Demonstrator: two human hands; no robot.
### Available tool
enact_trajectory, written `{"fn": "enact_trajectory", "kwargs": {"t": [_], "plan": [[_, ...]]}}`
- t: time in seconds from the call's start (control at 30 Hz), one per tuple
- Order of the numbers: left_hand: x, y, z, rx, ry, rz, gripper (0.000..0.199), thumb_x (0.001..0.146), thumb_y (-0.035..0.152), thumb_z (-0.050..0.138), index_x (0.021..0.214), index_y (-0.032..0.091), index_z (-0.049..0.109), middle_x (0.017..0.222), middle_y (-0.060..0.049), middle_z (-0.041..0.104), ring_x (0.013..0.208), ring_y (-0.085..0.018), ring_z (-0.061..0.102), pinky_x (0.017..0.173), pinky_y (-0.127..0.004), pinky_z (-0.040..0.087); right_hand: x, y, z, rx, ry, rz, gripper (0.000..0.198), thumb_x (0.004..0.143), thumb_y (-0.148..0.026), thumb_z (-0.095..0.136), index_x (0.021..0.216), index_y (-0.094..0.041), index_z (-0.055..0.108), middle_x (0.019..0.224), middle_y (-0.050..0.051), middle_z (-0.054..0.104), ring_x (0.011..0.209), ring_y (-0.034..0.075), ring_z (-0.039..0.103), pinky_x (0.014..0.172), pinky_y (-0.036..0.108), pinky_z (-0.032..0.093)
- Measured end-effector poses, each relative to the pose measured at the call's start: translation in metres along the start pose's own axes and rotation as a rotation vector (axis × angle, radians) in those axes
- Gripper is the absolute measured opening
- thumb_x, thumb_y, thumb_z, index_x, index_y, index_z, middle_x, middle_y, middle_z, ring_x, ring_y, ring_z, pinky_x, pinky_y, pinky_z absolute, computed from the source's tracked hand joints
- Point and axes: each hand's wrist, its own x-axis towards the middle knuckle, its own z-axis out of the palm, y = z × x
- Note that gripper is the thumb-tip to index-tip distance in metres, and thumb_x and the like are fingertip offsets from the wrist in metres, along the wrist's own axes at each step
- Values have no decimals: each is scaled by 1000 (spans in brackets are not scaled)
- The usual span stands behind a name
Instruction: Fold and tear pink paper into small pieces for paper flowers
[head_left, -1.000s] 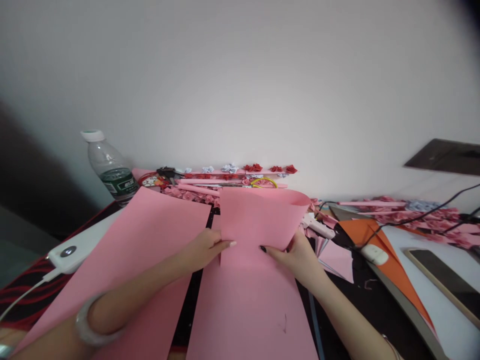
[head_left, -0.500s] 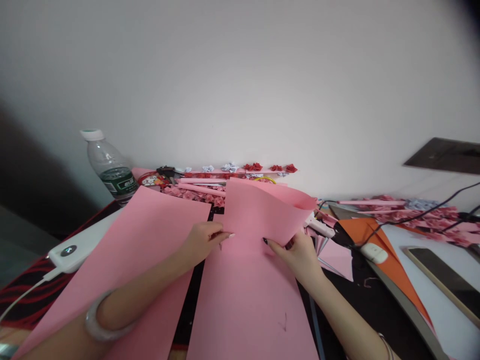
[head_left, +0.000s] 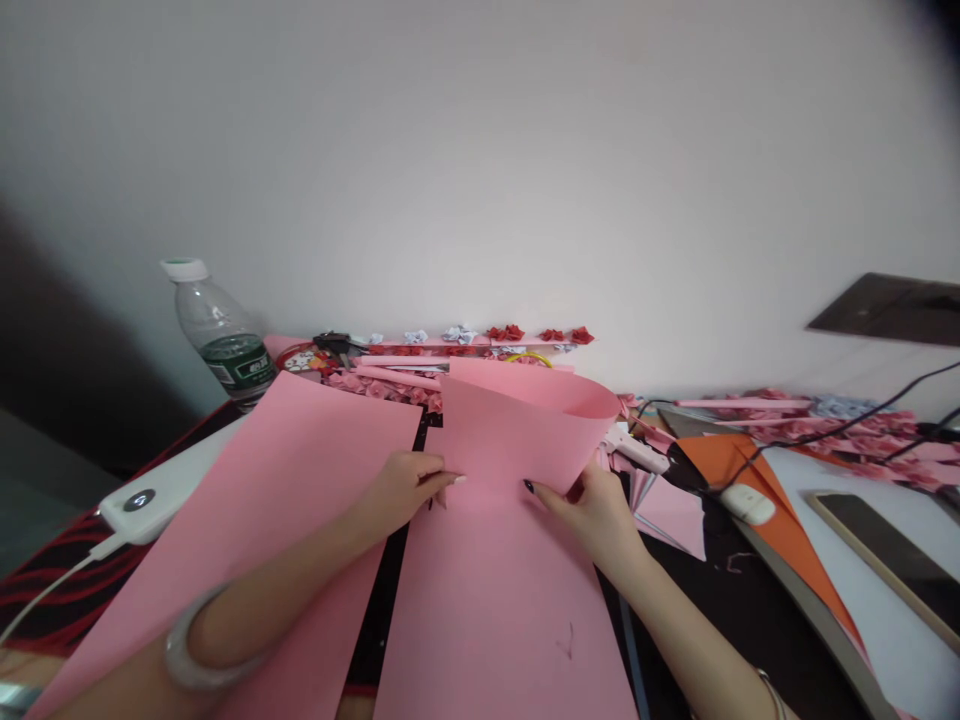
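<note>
A large pink paper sheet (head_left: 499,600) lies in front of me, its far part curled up and over toward me into a loose roll. My left hand (head_left: 416,487) is closed on the left edge of this sheet, thumb on top and fingers behind. On the right side my right hand (head_left: 592,508) grips the same sheet, its dark-nailed thumb on the surface and the other fingers hidden behind the paper. A second pink sheet (head_left: 315,460) lies flat under my left forearm. A small pencil-like mark shows near the front of the middle sheet.
At the left stand a water bottle (head_left: 229,335) and a white power bank (head_left: 161,495) with a cable. Paper flowers (head_left: 506,333) line the wall. To the right are a glue gun (head_left: 636,450), folded pink paper (head_left: 671,515), a white mouse (head_left: 748,505), an orange sheet (head_left: 720,457) and a phone (head_left: 889,550).
The curled part of the sheet has shifted slightly left and lower, its roll opening wider. Both hands have moved a little toward me while keeping hold of the paper.
</note>
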Motion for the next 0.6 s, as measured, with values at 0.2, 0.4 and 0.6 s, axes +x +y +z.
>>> {"fn": "enact_trajectory", "kwargs": {"t": [0.2,0.4,0.6], "plan": [[-1,2,1,-71,-15,-27,32,83,32,49,57,16,60,60,0,67,56,-11,60,61,-19,46,1,0,-1,10,-6,4,20,67,-34,61,75,-18,52,49,-3,51,43,12,43,40,23,31],[0,1,2,-97,-23,-32,30,83,31,49,59,16,61,60,0,67,58,-11,62,67,-21,48,1,0,-1,4,3,15,21,68,-36,60,72,-18,51,48,-3,51,42,12,44,40,23,31],[-2,5,2,-94,-18,-36,32,82,32,50,57,16,60,58,0,67,56,-12,62,64,-22,49,1,-3,-2,3,8,30,20,68,-36,58,69,-18,51,48,-2,51,42,12,43,40,23,31]]}}
